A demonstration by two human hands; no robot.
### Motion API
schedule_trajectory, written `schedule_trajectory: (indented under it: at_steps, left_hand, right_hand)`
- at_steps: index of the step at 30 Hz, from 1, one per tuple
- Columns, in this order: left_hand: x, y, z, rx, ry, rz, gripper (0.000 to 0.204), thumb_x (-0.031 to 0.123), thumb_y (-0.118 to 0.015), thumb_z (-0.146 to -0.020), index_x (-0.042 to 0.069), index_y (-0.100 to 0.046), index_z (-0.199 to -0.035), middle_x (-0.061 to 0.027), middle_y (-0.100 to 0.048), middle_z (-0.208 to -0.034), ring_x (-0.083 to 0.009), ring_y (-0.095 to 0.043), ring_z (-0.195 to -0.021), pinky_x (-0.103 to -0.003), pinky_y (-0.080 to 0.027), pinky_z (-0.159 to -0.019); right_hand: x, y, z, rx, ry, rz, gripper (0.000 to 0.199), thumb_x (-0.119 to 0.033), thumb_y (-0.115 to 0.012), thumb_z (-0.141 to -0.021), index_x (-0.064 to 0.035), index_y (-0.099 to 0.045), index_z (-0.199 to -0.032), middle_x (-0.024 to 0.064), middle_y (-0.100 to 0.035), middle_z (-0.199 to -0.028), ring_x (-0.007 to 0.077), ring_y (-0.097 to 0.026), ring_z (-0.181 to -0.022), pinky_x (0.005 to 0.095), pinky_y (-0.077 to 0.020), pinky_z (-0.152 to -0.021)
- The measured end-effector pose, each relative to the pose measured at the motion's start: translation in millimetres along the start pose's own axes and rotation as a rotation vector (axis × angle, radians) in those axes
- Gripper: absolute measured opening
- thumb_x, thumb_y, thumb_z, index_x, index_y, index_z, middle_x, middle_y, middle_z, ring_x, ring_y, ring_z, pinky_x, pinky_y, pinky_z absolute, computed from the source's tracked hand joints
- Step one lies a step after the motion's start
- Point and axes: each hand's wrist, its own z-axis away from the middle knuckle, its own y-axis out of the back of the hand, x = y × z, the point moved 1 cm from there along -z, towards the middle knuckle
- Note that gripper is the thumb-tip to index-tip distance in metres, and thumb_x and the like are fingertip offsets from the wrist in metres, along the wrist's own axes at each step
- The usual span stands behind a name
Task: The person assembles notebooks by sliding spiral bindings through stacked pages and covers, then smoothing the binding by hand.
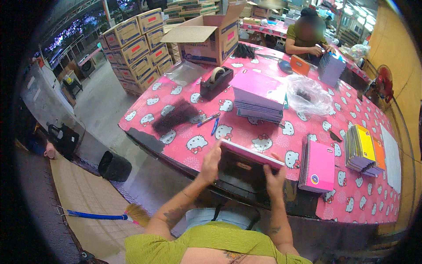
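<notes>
Near the table's front edge, my left hand and my right hand grip opposite ends of a notebook. It is tilted on edge, with a thin pink-and-white edge on top and a dark face toward me. Beyond it lie pens and a dark mesh-like heap. A tall stack of notebooks with a pink top cover stands past the pens. Right of my right hand sits a pile of pink spiral notebooks. Yellow spiral notebooks stand farther right, beside orange ones.
A black tape dispenser and clear plastic bag flank the tall stack. Behind stand an open carton and stacked boxes. Across the table, a person handles blue notebooks. A bin and broom are left.
</notes>
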Motion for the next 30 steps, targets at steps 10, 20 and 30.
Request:
schedule_trajectory:
  at_steps: [10,20,30]
  left_hand:
    - [-79.4,133.8,-95.9,0.417,-0.424,-1.227,0.030,0.014,-0.059,-0.094,0.002,-0.056,-0.121,-0.0170,-0.062,-0.101,-0.0347,-0.060,-0.092,-0.045,-0.049,-0.083]
    - [65.2,4.5,-11.7,0.116,-0.212,-0.435,0.021,0.015,-0.066,-0.092,0.005,-0.071,-0.109,-0.0108,-0.069,-0.087,-0.0259,-0.063,-0.077,-0.037,-0.050,-0.067]
    - [59.1,-1.3,-6.6,0.174,-0.371,-0.536,0.015,0.010,-0.071,-0.089,0.003,-0.074,-0.103,-0.0099,-0.069,-0.083,-0.0185,-0.062,-0.068,-0.031,-0.049,-0.061]
  right_hand:
    - [-70.5,24.1,-21.4,0.226,0.478,0.347,0.064,-0.036,-0.075,-0.088,-0.0066,-0.049,-0.140,0.0114,-0.060,-0.127,0.0289,-0.056,-0.120,0.0403,-0.0376,-0.105]
    - [-77.8,-64.0,-47.4,-0.232,0.648,0.890,0.010,-0.020,-0.069,-0.088,-0.0137,-0.070,-0.096,0.0036,-0.069,-0.080,0.0241,-0.066,-0.074,0.0394,-0.0483,-0.065]
    - [-77.3,-67.1,-48.5,-0.222,0.636,0.841,0.009,-0.022,-0.068,-0.089,-0.0138,-0.069,-0.092,0.0040,-0.069,-0.080,0.0236,-0.068,-0.076,0.0394,-0.0484,-0.067]
